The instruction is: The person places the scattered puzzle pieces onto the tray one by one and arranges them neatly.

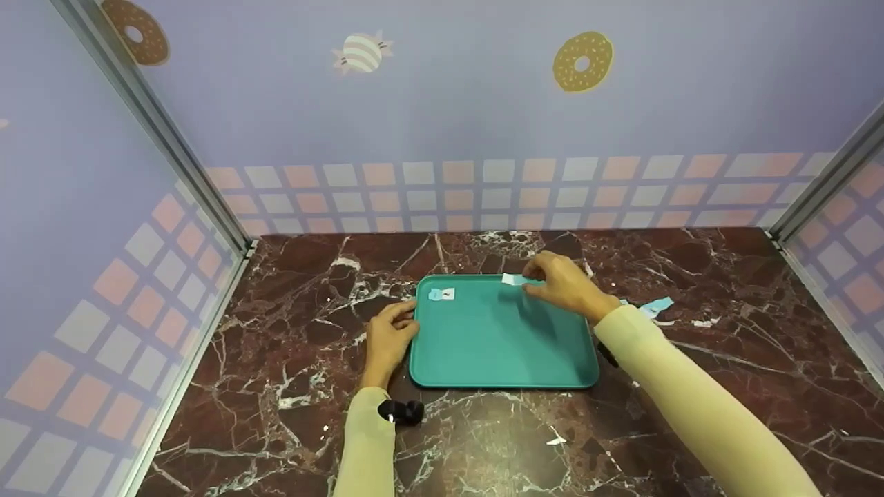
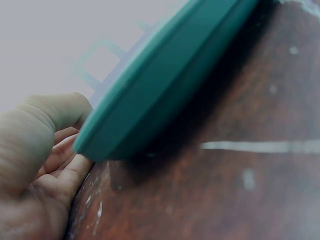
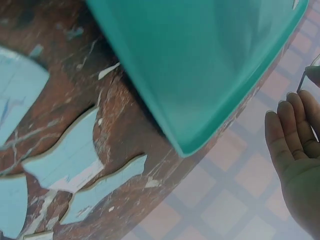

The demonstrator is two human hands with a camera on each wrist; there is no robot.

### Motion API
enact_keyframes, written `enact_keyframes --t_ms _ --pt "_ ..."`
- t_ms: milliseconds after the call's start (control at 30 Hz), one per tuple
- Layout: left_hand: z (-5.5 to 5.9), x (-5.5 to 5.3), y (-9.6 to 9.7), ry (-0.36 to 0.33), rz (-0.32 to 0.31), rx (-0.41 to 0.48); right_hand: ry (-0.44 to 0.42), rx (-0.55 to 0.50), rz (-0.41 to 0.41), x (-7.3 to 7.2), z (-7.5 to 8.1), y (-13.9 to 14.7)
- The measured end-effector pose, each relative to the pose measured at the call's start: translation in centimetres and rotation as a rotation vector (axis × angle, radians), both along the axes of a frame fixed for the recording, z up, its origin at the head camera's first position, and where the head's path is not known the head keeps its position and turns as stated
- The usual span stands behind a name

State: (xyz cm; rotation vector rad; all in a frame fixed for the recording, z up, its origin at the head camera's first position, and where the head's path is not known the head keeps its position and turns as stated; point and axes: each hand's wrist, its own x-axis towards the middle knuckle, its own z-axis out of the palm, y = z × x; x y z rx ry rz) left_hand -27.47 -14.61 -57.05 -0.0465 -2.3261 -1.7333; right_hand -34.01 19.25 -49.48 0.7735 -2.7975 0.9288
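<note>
A green rectangular tray (image 1: 497,345) lies on the marbled table. At its left edge is my left hand (image 1: 390,338), holding the rim between thumb and fingers. My right hand (image 1: 566,283) is raised over the tray's far side, pinching a small flat light-blue and white puzzle piece (image 1: 512,279) between thumb and fingertips. In the right wrist view that piece is mostly cut off by the frame. Another blue and white puzzle piece (image 1: 442,295) lies inside the tray's far left corner.
Right of the tray, several loose light-blue pieces (image 3: 70,150) with curved edges lie on the table, partly hidden by the right forearm in the head view. A patterned back wall (image 1: 456,124) and side walls enclose the table.
</note>
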Motion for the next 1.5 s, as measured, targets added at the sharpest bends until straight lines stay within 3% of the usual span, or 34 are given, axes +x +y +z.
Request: enact_keyframes --t_ms 733,1100,1500 --pt "0.1 0.0 0.0 -0.009 0.000 0.009 -0.085 -0.001 0.046 -0.7 -1.4 -3.7" --pt "0.2 0.2 0.1 -0.006 0.005 0.003 -0.068 -0.015 0.056 -1.5 -2.7 -5.3" --pt "0.1 0.1 0.0 -0.005 -0.003 0.029 -0.121 0.008 0.019 -1.5 -3.0 -6.3"
